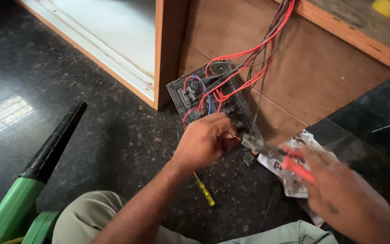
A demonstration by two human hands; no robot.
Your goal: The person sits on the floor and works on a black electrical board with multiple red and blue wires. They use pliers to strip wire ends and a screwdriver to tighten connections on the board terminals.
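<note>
Right hand (pixel 328 174) fingers grip red-handled pliers (pixel 285 158) over crumpled white packaging (pixel 294 185); left hand (pixel 204 142) pinches wire at switchboard (pixel 195 90).

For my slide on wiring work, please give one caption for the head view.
Left hand pinches a wire at the switch panel; right hand brings red-handled pliers toward it.

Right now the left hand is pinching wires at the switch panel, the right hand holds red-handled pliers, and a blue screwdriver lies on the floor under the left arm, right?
Nearly. The screwdriver is yellow, not blue, as the head view shows. The rest stands: the left hand pinches wires at the switch panel, the right hand holds red-handled pliers, and the screwdriver lies on the floor under the left arm.
</note>
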